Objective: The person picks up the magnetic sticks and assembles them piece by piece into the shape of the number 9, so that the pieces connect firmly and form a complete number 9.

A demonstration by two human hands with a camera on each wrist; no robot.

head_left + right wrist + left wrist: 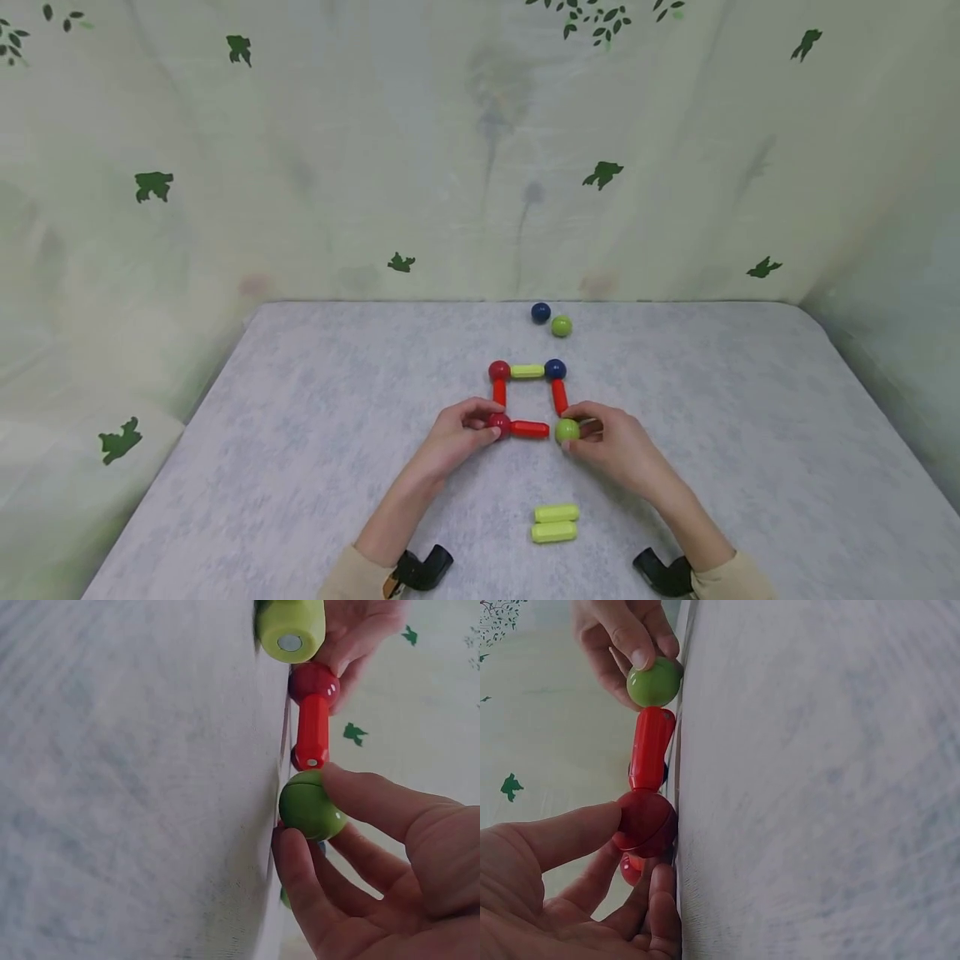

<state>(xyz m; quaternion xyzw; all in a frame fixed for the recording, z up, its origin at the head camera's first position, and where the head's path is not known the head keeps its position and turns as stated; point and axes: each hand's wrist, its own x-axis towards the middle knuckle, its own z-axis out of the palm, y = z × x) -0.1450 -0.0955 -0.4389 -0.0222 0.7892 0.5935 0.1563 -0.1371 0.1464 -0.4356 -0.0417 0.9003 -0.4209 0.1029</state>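
My left hand pinches a red ball at the near left corner of a four-sided outline of magnetic rods and balls. From that ball a red rod points right, its free end a small gap short of a green ball. Thumb and fingers of my right hand pinch this green ball. Another red rod runs from near the green ball to a blue ball. A yellow-green rod joins the blue ball to a second red ball, with a red rod down the left side.
Two loose yellow-green rods lie side by side nearer me. Behind the outline, towards the table's far edge, sit a loose blue ball and a loose green ball. A patterned cloth hangs behind the grey table.
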